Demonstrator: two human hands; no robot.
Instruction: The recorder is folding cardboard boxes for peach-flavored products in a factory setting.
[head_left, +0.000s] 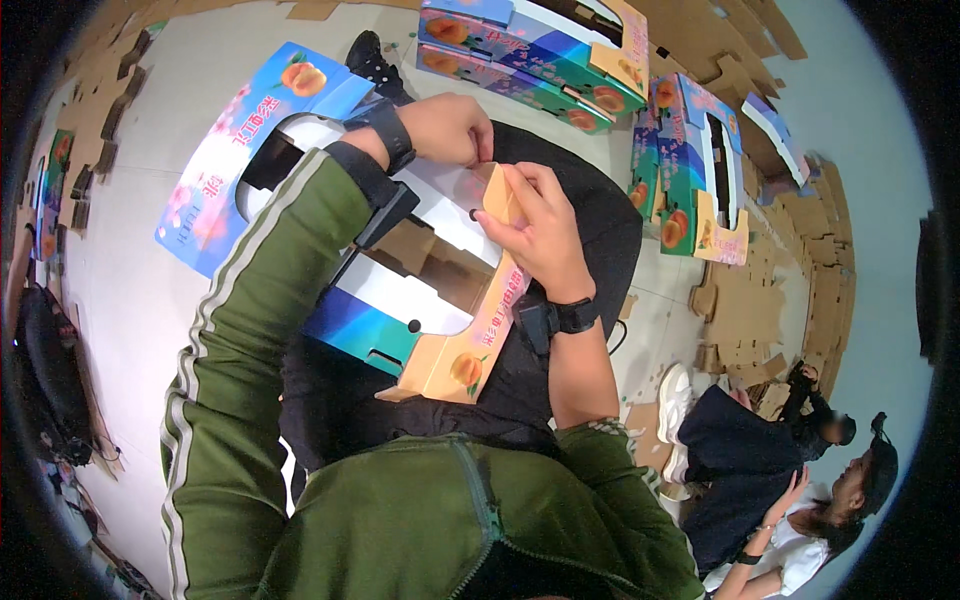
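A printed cardboard fruit box point(362, 328) rests across my lap, its blue, green and peach-orange panels partly folded and its white inside showing. My right hand point(545, 225) pinches the orange end panel near its far corner, thumb on the inner side and fingers outside. At that same corner my left hand point(445, 130) is closed with curled fingertips; what they grip is hidden. The left forearm reaches over the box. Beyond it a wide blue panel point(225, 165) with blossoms and a peach print stands out to the left, with an oval cutout.
Two stacked boxes point(530, 55) stand at the far side, with more boxes point(690, 165) to their right. Flattened brown cardboard point(745, 310) lies along the right wall and at the left. Another person point(800, 520) sits at the lower right. A black bag-like thing point(50, 370) is at the left.
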